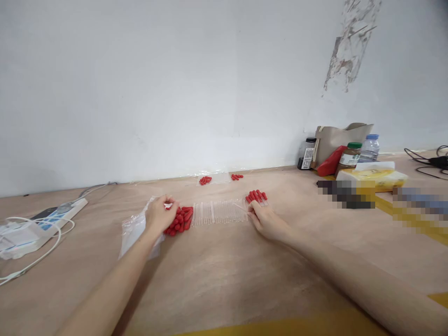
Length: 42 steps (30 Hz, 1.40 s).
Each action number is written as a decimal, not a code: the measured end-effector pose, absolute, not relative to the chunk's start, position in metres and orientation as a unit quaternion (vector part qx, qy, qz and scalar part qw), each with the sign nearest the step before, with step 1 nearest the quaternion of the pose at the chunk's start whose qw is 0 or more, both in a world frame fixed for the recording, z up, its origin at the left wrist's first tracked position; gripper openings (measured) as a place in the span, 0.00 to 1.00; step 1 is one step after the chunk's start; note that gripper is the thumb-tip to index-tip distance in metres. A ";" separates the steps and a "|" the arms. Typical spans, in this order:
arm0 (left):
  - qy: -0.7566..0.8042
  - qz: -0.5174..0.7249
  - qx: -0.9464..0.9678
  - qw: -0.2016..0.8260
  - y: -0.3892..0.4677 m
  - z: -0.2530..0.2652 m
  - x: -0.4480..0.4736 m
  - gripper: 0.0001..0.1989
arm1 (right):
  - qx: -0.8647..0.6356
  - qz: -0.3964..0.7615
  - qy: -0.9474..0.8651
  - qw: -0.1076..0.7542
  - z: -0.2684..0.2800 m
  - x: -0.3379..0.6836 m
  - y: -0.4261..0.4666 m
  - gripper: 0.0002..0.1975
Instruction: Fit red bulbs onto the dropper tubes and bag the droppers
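My left hand [160, 215] is closed in a pinch on a red rubber bulb [168, 205], partly hidden by the fingers. Beside it lies a pile of similar red bulbs [181, 220], and a clear plastic bag [135, 228] sits under and left of the hand. A row of thin clear tubes [219, 212] is laid side by side between my hands. At the right end of that row, the fingertips of my right hand [264, 218] close on one slanted clear tube [241, 206]. Just beyond this hand are several tubes with red bulbs on them [257, 196].
Near the wall, two small groups of red bulbs [205, 180] [237, 177] lie by a flat clear bag [220, 178]. On the left is a power strip [66, 219] with white cables. At the right stand a dark bottle [307, 154], a jar [351, 155], a bag [341, 140] and tissues [371, 178].
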<state>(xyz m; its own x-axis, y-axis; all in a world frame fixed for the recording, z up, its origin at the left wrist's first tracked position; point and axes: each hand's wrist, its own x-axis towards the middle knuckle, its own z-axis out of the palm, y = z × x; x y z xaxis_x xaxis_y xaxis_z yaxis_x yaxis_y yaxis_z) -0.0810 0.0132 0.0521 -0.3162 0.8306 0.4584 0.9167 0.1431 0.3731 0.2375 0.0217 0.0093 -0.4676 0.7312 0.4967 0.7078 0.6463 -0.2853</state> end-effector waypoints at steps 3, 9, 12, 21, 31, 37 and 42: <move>-0.777 -0.265 -0.571 0.009 0.035 0.060 -0.112 0.10 | -0.364 0.021 -0.864 0.346 -0.004 0.245 0.016 0.13; -0.786 -0.210 -0.575 -0.082 0.062 0.058 -0.126 0.07 | -0.357 0.003 -0.868 0.345 -0.015 0.246 0.017 0.14; -0.785 -0.204 -0.577 -0.093 0.069 0.054 -0.126 0.06 | -0.361 0.005 -0.867 0.344 -0.014 0.246 0.015 0.12; -0.756 -0.354 -0.550 -0.019 0.067 0.054 -0.125 0.08 | -0.359 0.010 -0.865 0.349 -0.014 0.245 0.010 0.10; -0.550 -0.532 -0.641 -0.066 0.001 0.035 -0.038 0.12 | -0.361 0.046 -0.844 0.394 -0.018 0.244 0.014 0.10; -0.462 -0.432 -0.736 -0.243 -0.027 0.010 0.010 0.07 | -0.353 0.019 -0.854 0.382 -0.017 0.244 0.011 0.14; -0.463 -0.430 -0.722 -0.281 -0.029 -0.004 0.013 0.05 | -0.369 0.006 -0.856 0.362 -0.013 0.243 0.009 0.11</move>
<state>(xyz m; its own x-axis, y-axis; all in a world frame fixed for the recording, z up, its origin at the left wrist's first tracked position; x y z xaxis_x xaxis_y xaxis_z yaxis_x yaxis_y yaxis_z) 0.0134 -0.0287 -0.0045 0.2011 0.9111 0.3597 0.4275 -0.4120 0.8047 0.2430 0.0085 -0.0135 -0.4656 0.6362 0.6152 0.6276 0.7274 -0.2773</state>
